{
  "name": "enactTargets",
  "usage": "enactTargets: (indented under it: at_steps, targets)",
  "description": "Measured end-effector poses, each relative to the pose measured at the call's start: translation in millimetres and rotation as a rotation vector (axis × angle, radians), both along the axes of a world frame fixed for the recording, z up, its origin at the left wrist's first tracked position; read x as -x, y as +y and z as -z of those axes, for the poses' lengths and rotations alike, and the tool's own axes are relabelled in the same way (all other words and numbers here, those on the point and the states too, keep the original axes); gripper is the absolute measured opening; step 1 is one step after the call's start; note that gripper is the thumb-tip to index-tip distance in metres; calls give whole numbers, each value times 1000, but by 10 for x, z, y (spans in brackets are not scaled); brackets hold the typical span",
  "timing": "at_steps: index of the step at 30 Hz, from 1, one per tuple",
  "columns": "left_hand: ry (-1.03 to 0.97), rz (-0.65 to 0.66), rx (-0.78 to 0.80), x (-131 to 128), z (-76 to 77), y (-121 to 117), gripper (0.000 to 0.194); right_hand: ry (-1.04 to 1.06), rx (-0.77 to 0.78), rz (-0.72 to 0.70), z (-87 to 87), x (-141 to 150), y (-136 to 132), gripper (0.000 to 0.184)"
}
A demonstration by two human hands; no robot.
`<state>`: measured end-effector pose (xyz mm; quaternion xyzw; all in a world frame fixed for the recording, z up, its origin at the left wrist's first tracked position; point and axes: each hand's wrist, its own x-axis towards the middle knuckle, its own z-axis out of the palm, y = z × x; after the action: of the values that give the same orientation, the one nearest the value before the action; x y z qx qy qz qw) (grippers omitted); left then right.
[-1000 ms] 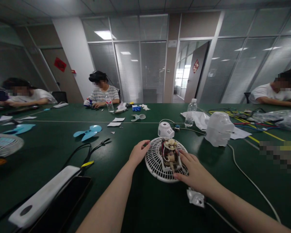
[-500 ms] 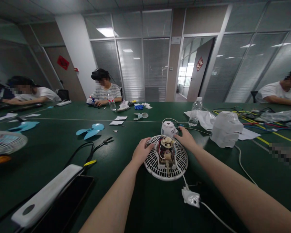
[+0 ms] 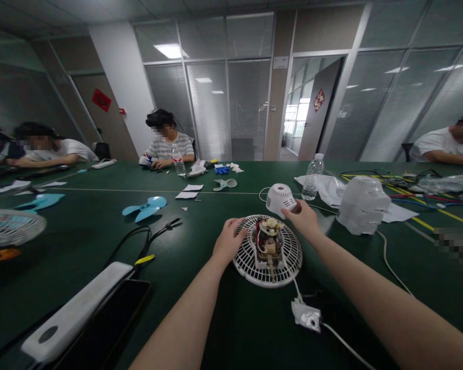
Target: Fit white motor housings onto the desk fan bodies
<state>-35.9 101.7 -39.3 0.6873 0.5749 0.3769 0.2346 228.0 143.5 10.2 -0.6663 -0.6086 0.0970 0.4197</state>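
A round white fan grille [image 3: 250,272] lies on the green table, with an exposed fan motor [image 3: 270,244] on top of it. My left hand [image 3: 228,240] grips the grille's left rim, thumb over the bars. In my right hand [image 3: 304,218] is a white motor cover [image 3: 280,198] with vent slots, held by its right end just behind the grille. A white cord runs from the motor to a small box wrapped in clear tape [image 3: 307,315] at the front right.
A blue fan blade [image 3: 144,208], a white power bank-like device [image 3: 77,308] and a black phone [image 3: 104,324] lie to the left. Stacked white plastic housings [image 3: 362,205], a water bottle [image 3: 313,177] and loose wires are on the right. People sit across the table.
My right hand has taken hold of the motor cover and brought it slightly right and up, turning it. My left hand stays on the grille.
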Motion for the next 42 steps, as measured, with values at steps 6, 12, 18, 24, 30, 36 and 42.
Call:
enactTargets:
  at_steps: [6, 12, 18, 24, 30, 36, 42]
  targets:
    - [13, -39, 2, -114, -19, -54, 40, 337, -142, -54, -199, -218, -705, 62]
    - [55, -98, -18, -186, -82, -149, 41, 599, -175, -136, -175, -59, -1168, 53]
    - [70, -70, -301, -343, -221, -363, 41, 609, -145, -147, -130, 115, -1255, 55]
    - [-195, 154, -382, -588, -212, -580, 55, 562, -168, -194, -172, 208, -1364, 57]
    - [-272, 189, -362, -565, -194, -582, 64, 287, -131, -194, -70, 305, -1455, 57]
    - [-195, 174, -409, -547, -203, -554, 60, 145, -164, -369, 57, 284, -1522, 51]
    - [-199, 123, -435, -539, -198, -508, 59, 89, -177, -435, 108, 236, -1501, 51]
